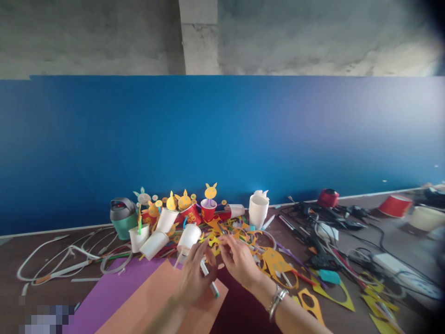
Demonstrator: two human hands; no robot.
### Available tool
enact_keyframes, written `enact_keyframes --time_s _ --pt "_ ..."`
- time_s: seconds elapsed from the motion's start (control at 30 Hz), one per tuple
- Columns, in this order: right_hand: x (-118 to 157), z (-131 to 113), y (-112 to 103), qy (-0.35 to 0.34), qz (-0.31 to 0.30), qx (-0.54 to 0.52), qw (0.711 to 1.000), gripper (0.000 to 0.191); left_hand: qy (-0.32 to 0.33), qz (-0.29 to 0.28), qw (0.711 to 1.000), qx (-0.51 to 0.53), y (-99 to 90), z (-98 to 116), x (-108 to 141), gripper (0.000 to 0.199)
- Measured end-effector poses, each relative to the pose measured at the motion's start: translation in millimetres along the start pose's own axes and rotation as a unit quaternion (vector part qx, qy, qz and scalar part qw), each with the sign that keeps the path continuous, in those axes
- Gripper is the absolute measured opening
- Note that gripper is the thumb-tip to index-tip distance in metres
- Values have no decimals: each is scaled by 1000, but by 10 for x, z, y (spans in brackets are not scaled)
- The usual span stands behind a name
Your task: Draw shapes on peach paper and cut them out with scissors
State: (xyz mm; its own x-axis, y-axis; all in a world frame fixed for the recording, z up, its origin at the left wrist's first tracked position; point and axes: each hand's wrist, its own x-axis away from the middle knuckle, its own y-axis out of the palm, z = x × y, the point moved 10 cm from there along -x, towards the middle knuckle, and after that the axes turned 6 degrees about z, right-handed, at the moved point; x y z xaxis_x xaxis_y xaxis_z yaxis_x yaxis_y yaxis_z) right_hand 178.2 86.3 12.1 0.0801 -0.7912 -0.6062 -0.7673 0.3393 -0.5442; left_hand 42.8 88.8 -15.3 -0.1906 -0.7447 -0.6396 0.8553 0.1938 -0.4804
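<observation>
My left hand (195,274) is over the orange paper sheet (153,297), its fingers curled around a white marker with a green end (213,288). The marker slants out below the thumb. Just beyond these fingers a white paper cup (189,235) lies tilted. Close on the right is my right hand (239,260), with a silver bracelet at the wrist. Its fingers are bent and pinched together over yellow paper scraps (215,243); anything between the fingertips is too blurred to make out. A purple sheet (104,290) lies partly under the orange one.
Behind stand paper cups with yellow animal cutouts (210,191), a white cup (258,211) and a green container (124,220). White cables (69,260) lie on the left. On the right are cut yellow paper (276,260), black cables, a power strip (405,273) and a red cup (395,205).
</observation>
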Motion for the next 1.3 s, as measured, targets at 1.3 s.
enact_keyframes --time_s 1.3 --pt "-140 1152 -904 240 -126 286 919 17 -316 -34 874 368 392 -742 146 40"
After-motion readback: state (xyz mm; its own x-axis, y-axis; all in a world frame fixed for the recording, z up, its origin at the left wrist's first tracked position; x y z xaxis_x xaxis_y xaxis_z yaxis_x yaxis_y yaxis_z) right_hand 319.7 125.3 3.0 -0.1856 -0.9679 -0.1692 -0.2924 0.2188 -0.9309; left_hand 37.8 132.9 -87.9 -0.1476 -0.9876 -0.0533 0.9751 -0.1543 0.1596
